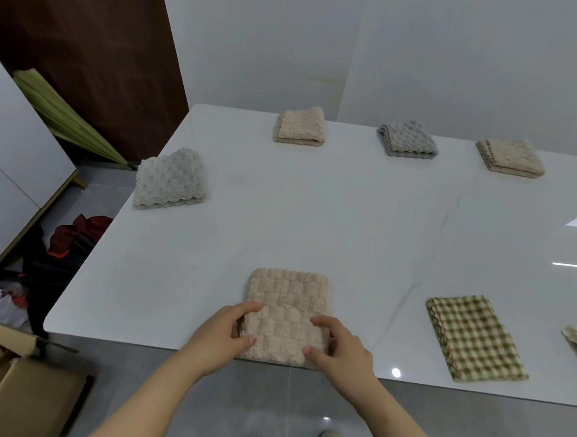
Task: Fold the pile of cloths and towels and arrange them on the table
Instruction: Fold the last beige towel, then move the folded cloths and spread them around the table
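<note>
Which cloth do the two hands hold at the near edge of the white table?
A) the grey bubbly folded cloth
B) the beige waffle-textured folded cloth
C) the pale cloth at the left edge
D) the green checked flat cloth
B: the left hand and the right hand each pinch a side of the beige waffle-textured folded cloth on the white table.

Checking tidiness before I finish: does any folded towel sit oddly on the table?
The pale grey towel at the left pokes slightly past the table along its left edge; nothing else stands out.
</note>
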The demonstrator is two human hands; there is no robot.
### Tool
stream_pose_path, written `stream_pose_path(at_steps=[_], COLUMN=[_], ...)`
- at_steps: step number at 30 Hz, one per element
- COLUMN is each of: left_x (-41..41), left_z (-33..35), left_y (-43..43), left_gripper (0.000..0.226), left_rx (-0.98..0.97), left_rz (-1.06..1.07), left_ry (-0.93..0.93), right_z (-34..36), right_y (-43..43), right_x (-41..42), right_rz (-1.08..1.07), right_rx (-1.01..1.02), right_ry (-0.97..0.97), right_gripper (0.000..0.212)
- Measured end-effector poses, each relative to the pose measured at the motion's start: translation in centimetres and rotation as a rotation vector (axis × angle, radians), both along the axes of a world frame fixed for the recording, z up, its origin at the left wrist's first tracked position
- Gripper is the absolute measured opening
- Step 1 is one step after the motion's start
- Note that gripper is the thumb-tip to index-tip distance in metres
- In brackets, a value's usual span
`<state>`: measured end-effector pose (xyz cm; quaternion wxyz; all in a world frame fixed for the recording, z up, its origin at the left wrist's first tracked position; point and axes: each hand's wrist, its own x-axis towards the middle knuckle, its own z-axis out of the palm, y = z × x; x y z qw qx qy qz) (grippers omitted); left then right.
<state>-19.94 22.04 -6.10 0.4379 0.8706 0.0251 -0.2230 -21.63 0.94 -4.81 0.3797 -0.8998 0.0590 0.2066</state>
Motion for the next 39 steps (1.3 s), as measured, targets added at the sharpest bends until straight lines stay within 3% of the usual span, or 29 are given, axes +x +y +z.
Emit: stream_pose_path(at_steps=[5, 7, 9, 12, 15, 19, 23, 26, 30, 39], left_x=[0.3, 0.7, 1.3, 2.0, 2.2, 2.1, 3.1, 3.6, 3.5, 3.3], left_z=[0.5, 0.9, 1.4, 1.6, 0.4, 0.2, 1.6, 2.5, 3.2, 2.6], left_y=[-0.1, -0.6, -1.6, -3.3, -4.1, -4.1, -5.0, -6.3, -9.6, -22.0], left_gripper=[0.040, 0.033, 0.044, 0.073, 0.066, 0.063, 0.063, 0.053, 0.042, 0.023], left_rx=[-0.023, 0.103, 0.282, 0.435, 0.576, 0.644, 0.698, 0.686, 0.528, 0.072], left_rz=[0.037, 0.090, 0.104, -0.152, -0.360, -0.389, -0.404, -0.338, -0.216, 0.016], left_ry=[0.030, -0.058, -0.204, -0.304, -0.243, -0.176, -0.144, -0.247, -0.420, -0.084], right_z=[0.2, 0.5, 0.6, 0.5, 0.1, -0.2, -0.4, 0.2, 0.7, 1.5], right_y=[0.1, 0.3, 0.5, 0.8, 0.8, 1.0, 0.4, -1.0, -4.7, -15.7], right_x=[0.0, -0.1, 0.0, 0.7, 1.5, 1.7, 2.1, 2.3, 2.4, 4.0], right_rz=[0.018, -0.019, -0.045, 0.026, 0.124, 0.154, 0.089, -0.069, -0.206, -0.230], right_rx=[0.018, 0.060, 0.064, -0.027, -0.160, -0.235, -0.132, 0.106, 0.172, 0.119], right_ry=[0.008, -0.013, -0.065, -0.093, -0.088, -0.064, -0.053, -0.056, -0.142, -0.263], right_gripper=[0.033, 0.037, 0.043, 0.057, 0.057, 0.058, 0.049, 0.034, 0.018, 0.013])
